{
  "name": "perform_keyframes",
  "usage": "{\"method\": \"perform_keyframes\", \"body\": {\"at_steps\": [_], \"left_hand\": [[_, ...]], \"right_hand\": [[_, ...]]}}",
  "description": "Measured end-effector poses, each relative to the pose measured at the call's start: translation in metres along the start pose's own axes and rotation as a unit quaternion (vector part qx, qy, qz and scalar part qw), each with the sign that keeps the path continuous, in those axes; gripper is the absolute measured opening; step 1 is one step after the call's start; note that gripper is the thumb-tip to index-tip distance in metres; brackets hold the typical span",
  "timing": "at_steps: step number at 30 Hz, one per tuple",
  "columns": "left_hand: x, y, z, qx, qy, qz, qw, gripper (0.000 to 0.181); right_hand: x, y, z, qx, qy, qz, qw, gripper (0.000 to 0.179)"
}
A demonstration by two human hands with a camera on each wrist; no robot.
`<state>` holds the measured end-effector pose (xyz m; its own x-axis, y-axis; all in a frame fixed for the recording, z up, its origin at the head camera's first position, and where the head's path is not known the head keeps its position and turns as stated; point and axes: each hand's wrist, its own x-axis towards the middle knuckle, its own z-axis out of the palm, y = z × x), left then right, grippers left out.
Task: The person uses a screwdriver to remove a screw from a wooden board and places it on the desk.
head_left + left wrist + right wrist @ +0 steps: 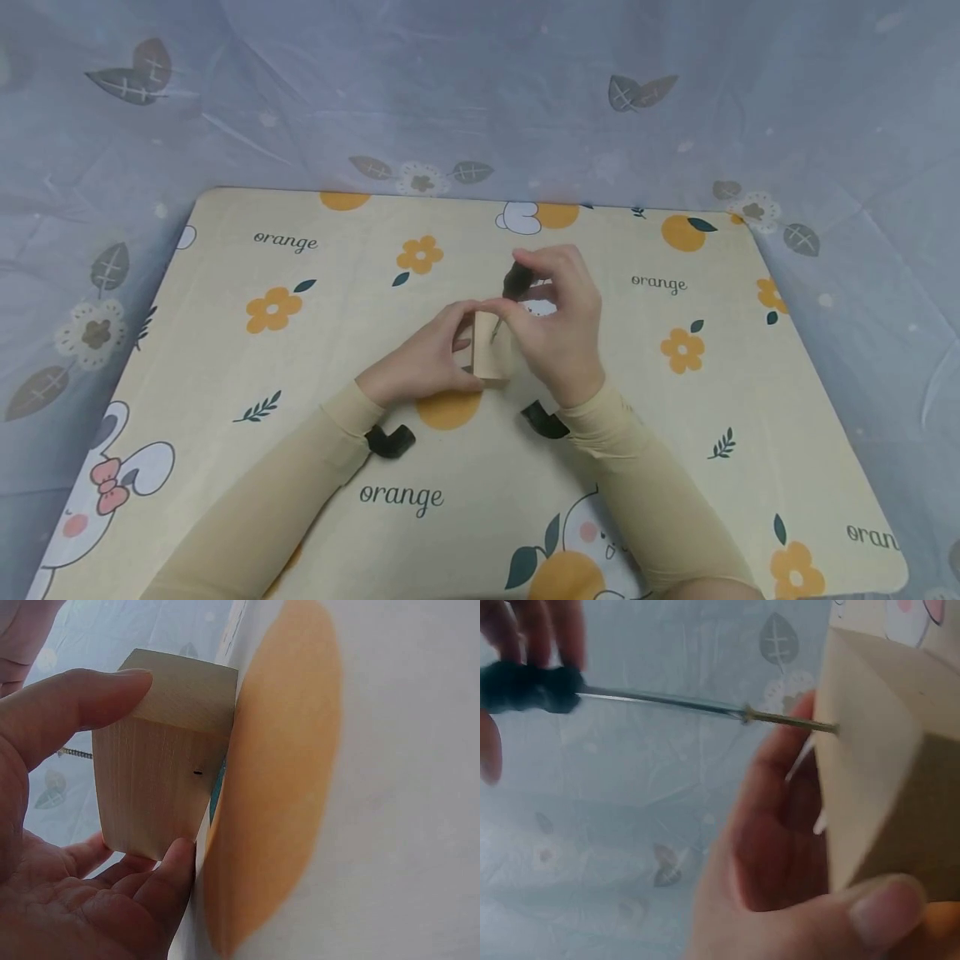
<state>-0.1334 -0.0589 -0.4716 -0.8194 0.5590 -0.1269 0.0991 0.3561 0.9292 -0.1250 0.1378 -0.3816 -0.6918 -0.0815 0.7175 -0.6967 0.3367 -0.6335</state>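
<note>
A light wooden block [491, 354] stands on the patterned mat, gripped by my left hand [427, 350] between thumb and fingers. In the left wrist view a small dark slot shows on one face of the block [161, 780]. A brass-coloured screw [791, 720] sticks out of the block's upper face, its tip in the wood. My right hand [562, 325] holds a screwdriver by its dark handle [532, 686]. The screwdriver's metal shaft [660, 700] meets the screw head, roughly in line with it.
The cream mat [330, 275] with printed oranges, flowers and rabbits covers the table. A grey-blue cloth [480, 92] with leaf prints hangs behind and around it. Dark wrist camera mounts [390, 442] sit at both wrists, close to the mat.
</note>
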Motion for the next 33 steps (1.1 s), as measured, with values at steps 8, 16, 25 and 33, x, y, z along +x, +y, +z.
{"method": "perform_keyframes", "body": {"at_steps": [8,16,25,33], "left_hand": [[0.0,0.0,-0.003,0.002,-0.001,-0.013,0.9999,0.11],[0.001,-0.001,-0.002,0.006,-0.003,-0.004,1.0,0.11],[-0.001,0.002,-0.002,0.019,-0.004,-0.007,0.9998,0.111],[-0.004,0.012,-0.009,0.054,-0.012,-0.037,0.9978,0.117]], "right_hand": [[0.0,-0.001,0.007,-0.038,0.034,-0.044,0.9977,0.039],[-0.001,-0.008,0.008,-0.004,-0.011,-0.039,0.9992,0.035],[0.002,-0.01,0.005,0.012,-0.027,-0.027,0.9992,0.039],[0.009,-0.014,0.001,0.016,-0.019,-0.016,0.9996,0.04]]}}
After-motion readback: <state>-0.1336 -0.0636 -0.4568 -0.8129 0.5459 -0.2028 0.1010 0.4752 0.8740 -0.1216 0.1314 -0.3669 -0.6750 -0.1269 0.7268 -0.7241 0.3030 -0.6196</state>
